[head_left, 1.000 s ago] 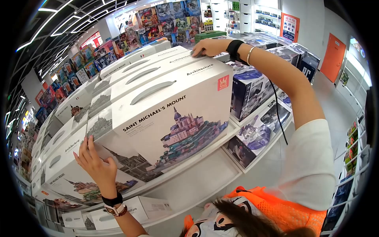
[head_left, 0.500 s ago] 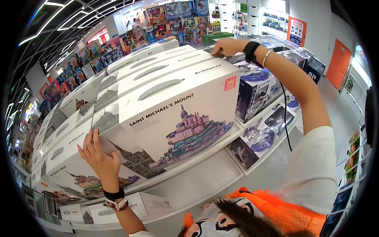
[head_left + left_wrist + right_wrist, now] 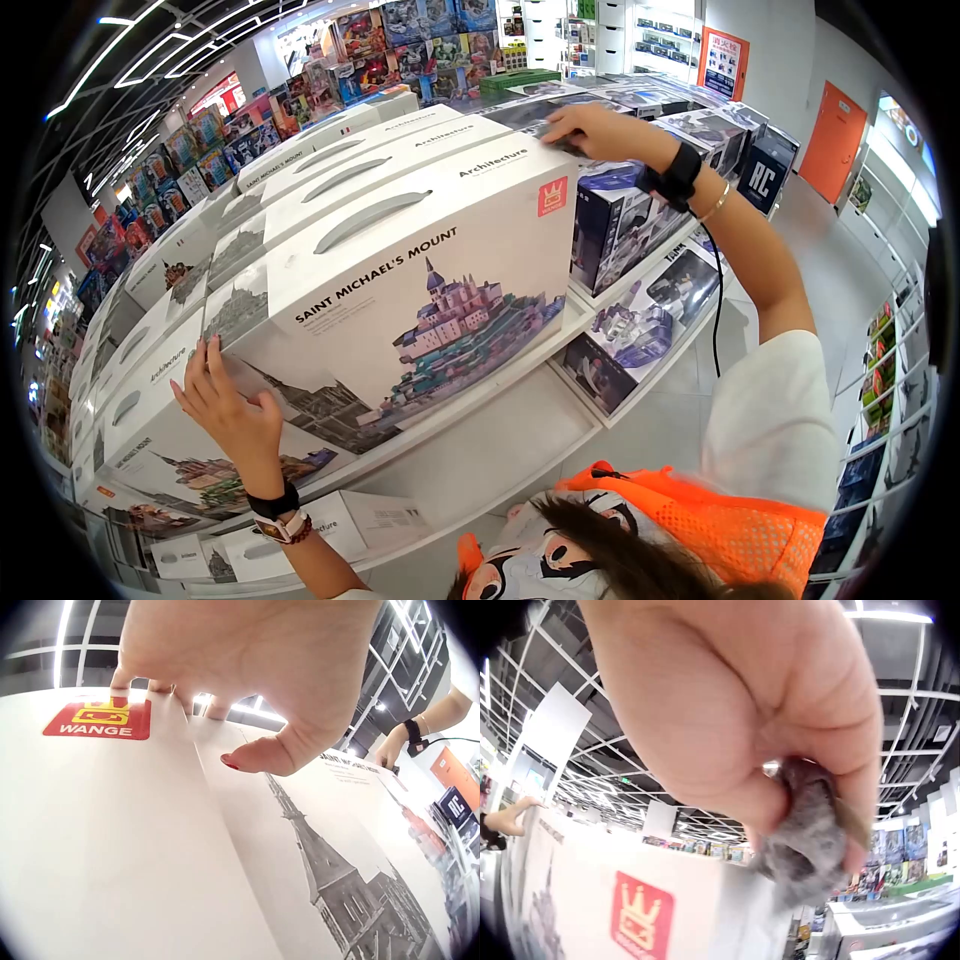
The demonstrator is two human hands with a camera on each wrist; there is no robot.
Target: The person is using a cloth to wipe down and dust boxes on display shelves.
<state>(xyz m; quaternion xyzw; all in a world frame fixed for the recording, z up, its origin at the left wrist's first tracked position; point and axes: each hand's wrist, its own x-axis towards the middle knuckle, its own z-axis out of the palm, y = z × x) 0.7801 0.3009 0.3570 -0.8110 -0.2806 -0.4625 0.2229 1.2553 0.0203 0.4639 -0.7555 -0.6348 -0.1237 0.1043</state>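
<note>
Now the right hand (image 3: 603,133), elbow bent, pinches a grey cloth (image 3: 806,844) at the right end of the Saint Michael's Mount box (image 3: 420,290) on the white shelf (image 3: 505,430), while well apart the left hand (image 3: 235,410), fingers spread, touches the box's left edge.

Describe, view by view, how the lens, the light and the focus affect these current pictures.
Head: the wide lens bows the shelf and leaves black corners; right sleeve looks soft. Left wrist: light strips glare beyond the left hand; the box looks pale. Right wrist: the cloth is blurred.
</note>
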